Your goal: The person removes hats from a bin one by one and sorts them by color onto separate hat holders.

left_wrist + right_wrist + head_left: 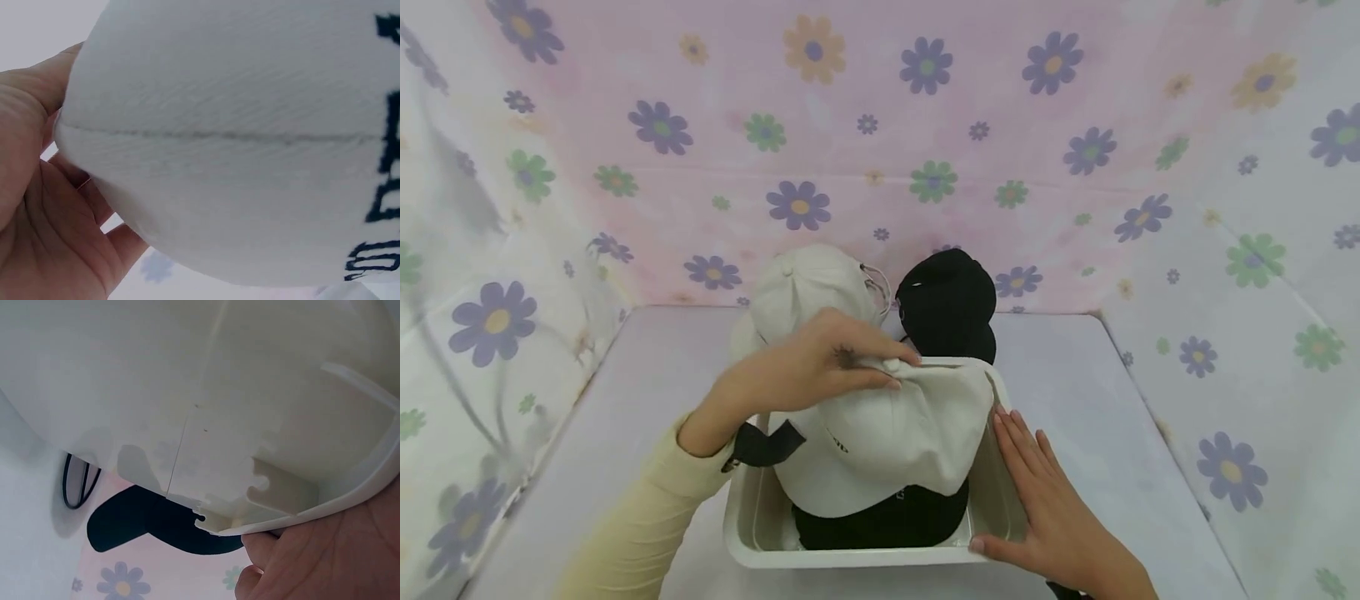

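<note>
A white baseball cap (902, 429) with small dark lettering lies over a black cap (880, 527) in a white plastic bin (842, 561). My left hand (805, 362) pinches the top of the white cap between thumb and fingers, near the bin's far rim. Up close in the left wrist view, the white cap (219, 187) shows a seam and dark letters beside my left hand (56, 225). My right hand (1060, 508) rests on the bin's right side, fingers extended along the outer wall and thumb at the front rim. The right wrist view shows the bin's outside (156, 375) against that palm.
Behind the bin stand another white cap (812, 283) with a looped cord at its side and another black cap (951, 300). The pale table (1060, 375) is enclosed by flower-patterned cloth walls (880, 125) at the back and both sides.
</note>
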`<action>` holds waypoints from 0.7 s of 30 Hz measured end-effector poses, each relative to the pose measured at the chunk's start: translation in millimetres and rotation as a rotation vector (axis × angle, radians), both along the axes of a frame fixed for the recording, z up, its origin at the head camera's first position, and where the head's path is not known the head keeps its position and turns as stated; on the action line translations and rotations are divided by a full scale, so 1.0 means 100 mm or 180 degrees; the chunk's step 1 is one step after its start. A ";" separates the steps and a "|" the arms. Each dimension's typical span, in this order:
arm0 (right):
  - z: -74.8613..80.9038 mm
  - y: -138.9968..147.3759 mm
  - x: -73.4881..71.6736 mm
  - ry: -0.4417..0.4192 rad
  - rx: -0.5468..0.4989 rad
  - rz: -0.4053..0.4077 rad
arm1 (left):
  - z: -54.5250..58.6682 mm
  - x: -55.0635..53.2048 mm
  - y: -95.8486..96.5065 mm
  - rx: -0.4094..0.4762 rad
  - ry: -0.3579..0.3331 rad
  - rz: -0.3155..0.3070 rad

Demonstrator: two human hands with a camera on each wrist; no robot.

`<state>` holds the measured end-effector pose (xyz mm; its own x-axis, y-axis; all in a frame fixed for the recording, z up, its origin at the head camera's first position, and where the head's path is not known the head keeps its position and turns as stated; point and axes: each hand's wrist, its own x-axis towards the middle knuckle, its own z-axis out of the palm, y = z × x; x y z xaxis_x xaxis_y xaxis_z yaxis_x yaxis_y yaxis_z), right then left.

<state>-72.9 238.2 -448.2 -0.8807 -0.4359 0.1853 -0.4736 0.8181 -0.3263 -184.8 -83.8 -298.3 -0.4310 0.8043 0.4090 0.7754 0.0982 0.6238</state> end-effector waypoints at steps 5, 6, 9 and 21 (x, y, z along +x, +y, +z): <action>0.01 -0.02 0.00 0.0003 -0.0010 0.0004 | 0.27 -0.06 -0.23 0.0331 0.0230 0.0311; 0.01 -0.02 0.00 0.0012 -0.0009 0.0005 | 0.32 -0.08 -0.27 0.0396 0.0273 0.0392; 0.00 -0.01 0.02 0.0029 -0.0046 0.0025 | 0.47 -0.18 -0.39 0.0520 0.0419 0.0700; 0.01 -0.02 0.03 -0.0121 -0.0054 -0.0082 | 0.53 -0.91 -0.67 0.0546 0.1491 0.1847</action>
<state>-70.1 235.8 -446.7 -0.8981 -0.4101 0.1586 -0.4394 0.8240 -0.3576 -275.8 -151.2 -244.9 -0.5158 0.4106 0.7519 0.8163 0.5019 0.2859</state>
